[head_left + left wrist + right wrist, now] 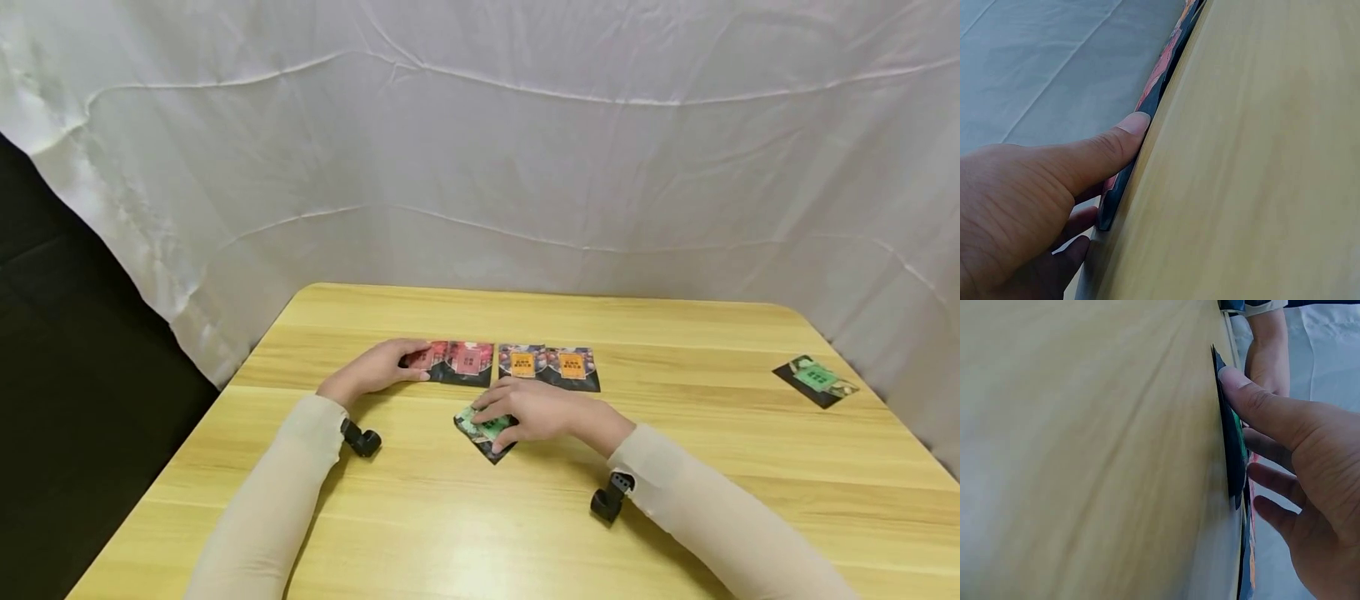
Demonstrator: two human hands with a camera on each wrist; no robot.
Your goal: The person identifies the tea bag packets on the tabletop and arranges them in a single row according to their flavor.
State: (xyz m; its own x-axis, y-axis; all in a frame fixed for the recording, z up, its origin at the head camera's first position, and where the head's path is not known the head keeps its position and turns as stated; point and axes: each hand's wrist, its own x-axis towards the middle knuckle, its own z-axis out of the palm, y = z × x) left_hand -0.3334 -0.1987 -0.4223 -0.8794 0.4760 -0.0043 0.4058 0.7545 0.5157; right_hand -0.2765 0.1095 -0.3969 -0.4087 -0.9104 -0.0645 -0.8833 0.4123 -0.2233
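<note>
My left hand [386, 367] rests at the left end of a row of packets, touching the outer red packet [422, 360]. Its thumb lies on that packet's near edge in the left wrist view, with the other fingers beyond it. A second red packet [470, 360] lies alongside. My right hand [536, 408] holds a green packet [477, 427] between thumb and fingers, in front of the row. That packet is turned cornerwise, its far part covered by the fingers. In the right wrist view, the thumb sits at its dark edge [1230, 450].
Two packets with orange labels, one on the left [519, 362] and one on the right [572, 365], continue the row to the right of the red ones. Another green packet [816, 379] lies askew near the right table edge. A pale curtain [525, 167] hangs behind the wooden table [450, 533].
</note>
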